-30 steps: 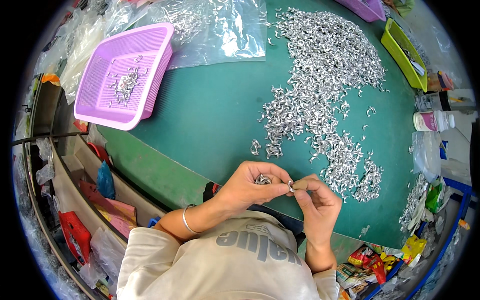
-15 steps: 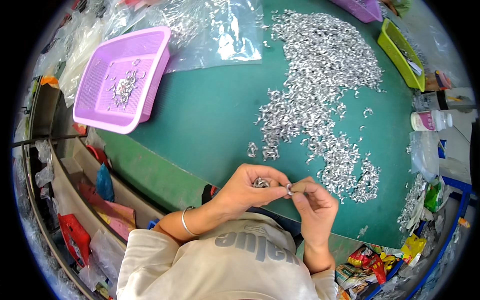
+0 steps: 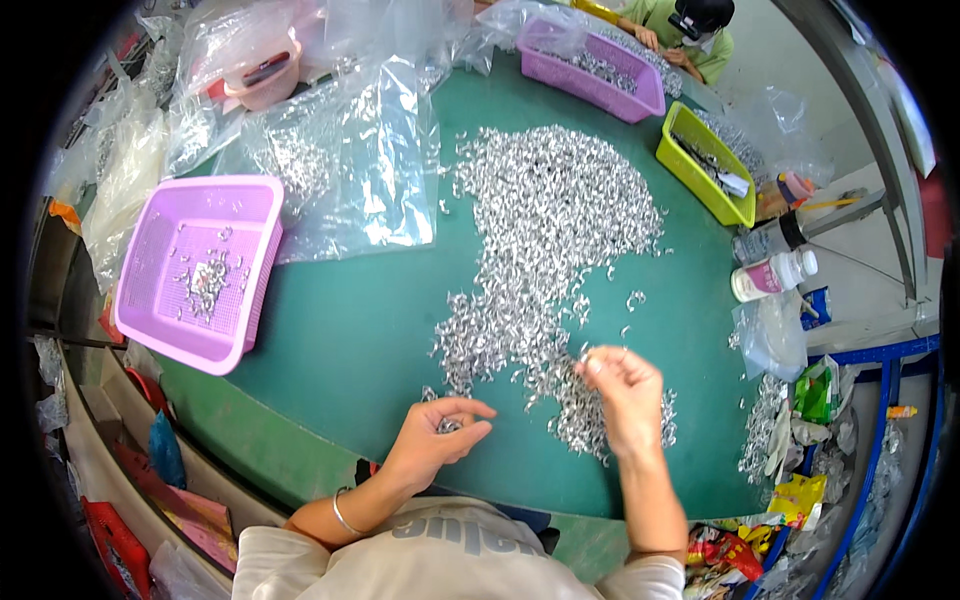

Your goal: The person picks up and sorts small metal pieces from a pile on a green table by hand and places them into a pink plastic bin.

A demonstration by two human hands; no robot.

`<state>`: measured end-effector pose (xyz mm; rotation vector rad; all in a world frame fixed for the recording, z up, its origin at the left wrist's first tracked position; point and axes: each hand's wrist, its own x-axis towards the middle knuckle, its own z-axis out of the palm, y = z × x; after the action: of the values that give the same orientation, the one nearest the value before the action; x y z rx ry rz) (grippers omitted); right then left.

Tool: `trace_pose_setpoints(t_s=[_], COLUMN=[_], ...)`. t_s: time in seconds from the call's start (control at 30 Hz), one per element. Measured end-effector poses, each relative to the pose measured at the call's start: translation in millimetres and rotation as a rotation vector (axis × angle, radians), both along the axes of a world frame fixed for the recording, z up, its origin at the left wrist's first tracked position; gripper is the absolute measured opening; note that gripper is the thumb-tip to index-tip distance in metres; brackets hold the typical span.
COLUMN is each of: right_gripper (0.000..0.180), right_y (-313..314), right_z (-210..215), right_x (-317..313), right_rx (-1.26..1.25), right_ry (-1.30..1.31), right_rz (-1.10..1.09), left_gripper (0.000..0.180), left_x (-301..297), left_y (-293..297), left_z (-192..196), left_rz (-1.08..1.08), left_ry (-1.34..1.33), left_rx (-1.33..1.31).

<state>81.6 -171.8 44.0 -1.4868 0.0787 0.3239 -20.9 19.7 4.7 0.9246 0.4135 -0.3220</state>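
A large spread of small, shiny, curved metal pieces (image 3: 565, 200) lies on the green table (image 3: 340, 330). My left hand (image 3: 420, 445) is curled near the front edge, with several of these pieces (image 3: 449, 426) cupped inside its fingers. Over the near end of the pile, my right hand (image 3: 628, 395) has thumb and forefinger pinched together. A bit of silver metal shows at those fingertips, though I cannot fully tell it from the pieces behind. A purple basket (image 3: 262, 215) at the left holds some similar pieces.
Clear plastic bags (image 3: 395, 170) cover the back left. Another purple basket (image 3: 600, 100) and a yellow-green basket (image 3: 745, 212) stand at the back right, near a white bottle (image 3: 775, 275). Beyond them sits a person in green (image 3: 715, 55). Bags and packets (image 3: 800, 500) crowd the right side.
My hands, together before with a metal piece between their fingertips, are now apart. The right has moved forward over the pile; the left has moved left. The view has shifted, showing more of the far side.
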Motion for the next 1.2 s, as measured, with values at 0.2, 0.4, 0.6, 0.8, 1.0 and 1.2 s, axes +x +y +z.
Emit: trace_pose_setpoints(t_s=[0.2,0.4,0.6,0.8,1.0,1.2], right_gripper=[0.017,0.074,0.03,0.027,0.029,0.016], right_y=[1,35,12,12,58,44], right_z=[42,9,-4,10,-28,-50], right_x=[259,306,192,44,-37,-47], right_rx=[0.194,0.076,-0.326,-0.713,-0.819,-0.891], right_ry=[-0.408,-0.445,-0.52,-0.617,-0.792,-0.892], right_rz=[-0.134,-0.067,0.208,0.6,0.593,0.442], left_gripper=[0.016,0.015,0.013,0.013,0.016,0.017], left_x=[10,18,18,4,-17,-22], left_y=[-2,3,2,5,17,15], left_z=[-6,-7,-6,-3,-11,-2], left_rz=[0.005,0.063,0.041,0.097,0.201,0.225], left_ry=[0.046,0.039,0.029,0.056,0.02,0.053], left_rx=[-0.025,-0.02,0.001,0.033,0.065,0.059])
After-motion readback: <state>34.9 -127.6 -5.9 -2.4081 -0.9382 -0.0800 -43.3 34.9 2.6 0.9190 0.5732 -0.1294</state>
